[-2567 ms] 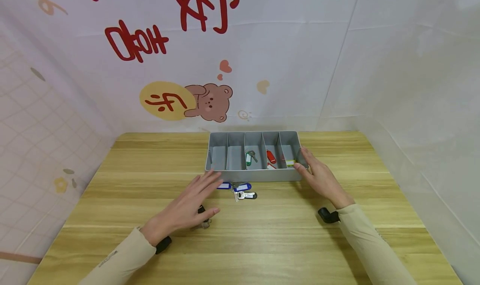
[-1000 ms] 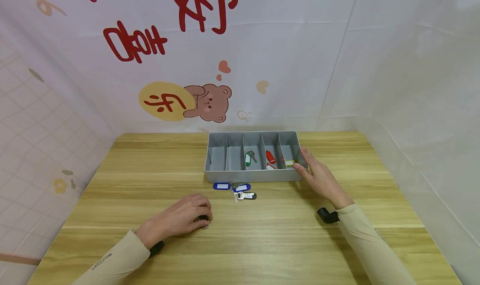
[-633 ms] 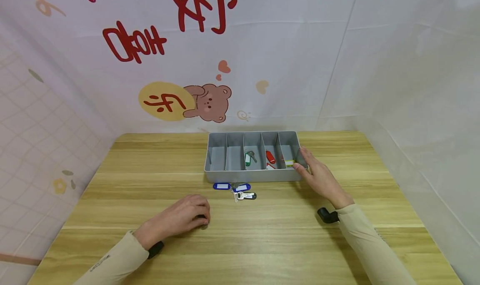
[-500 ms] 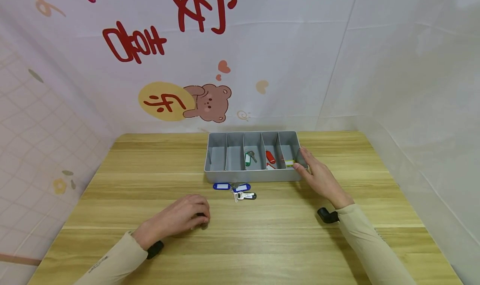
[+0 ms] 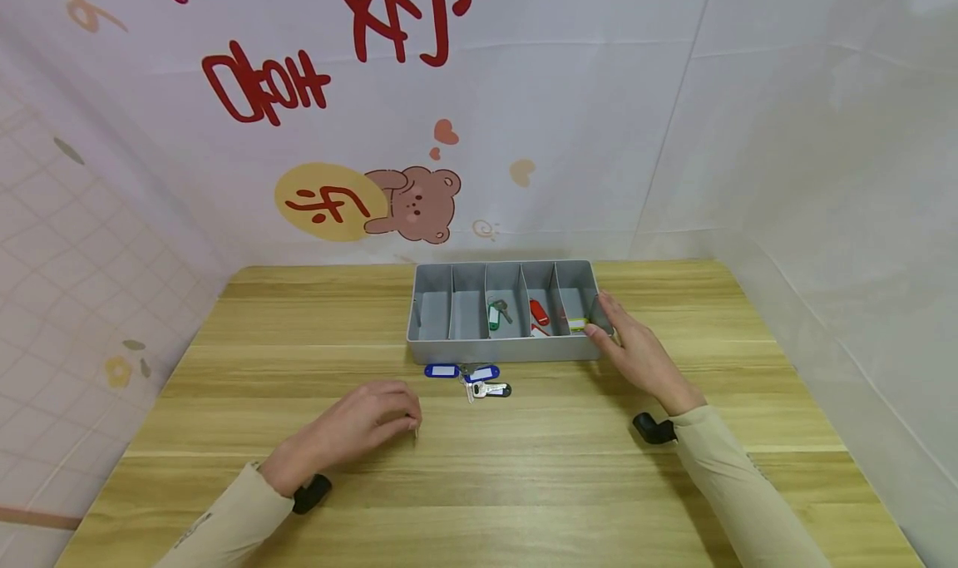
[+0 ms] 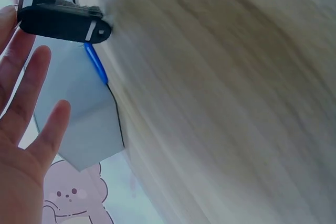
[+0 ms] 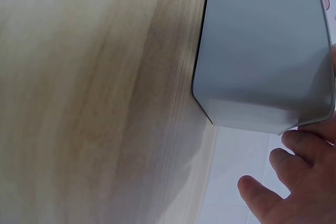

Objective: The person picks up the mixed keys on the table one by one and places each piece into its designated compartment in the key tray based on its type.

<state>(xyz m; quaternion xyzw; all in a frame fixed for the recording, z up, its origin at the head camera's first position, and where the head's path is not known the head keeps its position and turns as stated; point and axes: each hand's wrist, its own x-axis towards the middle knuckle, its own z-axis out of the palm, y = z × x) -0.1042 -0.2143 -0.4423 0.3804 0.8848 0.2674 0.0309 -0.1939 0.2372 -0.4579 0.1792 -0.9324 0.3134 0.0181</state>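
Note:
Between the thumb and fingers of my left hand (image 5: 359,418) is a key with a black key tag (image 6: 58,22), held up in the left wrist view; the head view shows only a bit of it below the fingertips. My right hand (image 5: 644,360) grips the right front corner of a grey divided box (image 5: 494,350), thumb over the rim and fingers along the outer side. Inside the box lie a green-tagged key (image 5: 494,314) in the middle compartment, red key tags (image 5: 539,312) to its right, and a yellow key tag (image 5: 578,324) in the rightmost one.
Just before the box's front wall lie two blue key tags (image 5: 443,371) with keys, and another black key tag (image 5: 503,391) with a silver key across it. The wooden table (image 5: 524,485) meets a printed cloth wall (image 5: 569,202) behind the box.
My left hand came down with spread fingers onto the black-tagged key, closed on it, and has now lifted it slightly from the table. The right hand stays at the box corner.

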